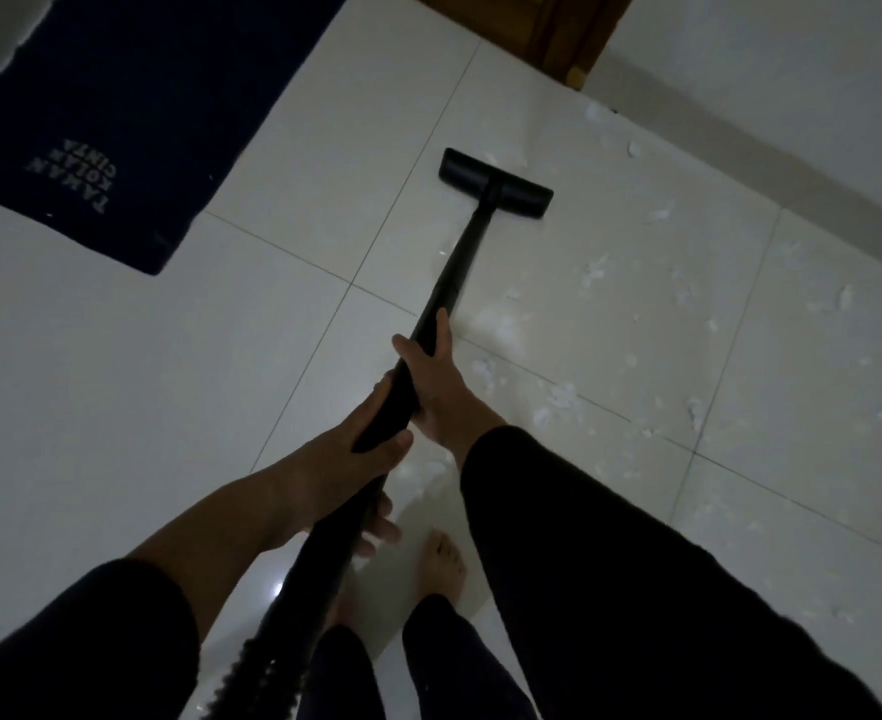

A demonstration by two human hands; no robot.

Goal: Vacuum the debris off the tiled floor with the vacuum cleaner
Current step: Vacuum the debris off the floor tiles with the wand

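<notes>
The fingers (431,324) of the right hand (436,376) are closed around the black wand (452,272) of the vacuum cleaner, with the thumb on the left side of the tube. Just behind it, nearer to the body, the left hand (345,454) holds the same wand; its thumb lies across the top and its fingers (382,527) curl under the tube. Both arms wear dark sleeves (584,537), and the left one is pulled up so the forearm is bare.

The wand goes forward and down to the flat black floor head (496,183), which rests on the white tiled floor (117,407), turned a little diagonally. Near the bottom of the view the wand joins a ribbed hose (252,662).

Small white scraps of debris (558,402) lie scattered on the tiles, mostly to the right of the wand and the head; a few lie just beyond the head, near the wall (792,70). A dark blue mat (132,106) with pale letters lies at the upper left, well apart from the head. A bare foot (441,563) stands on the floor below the hands.
</notes>
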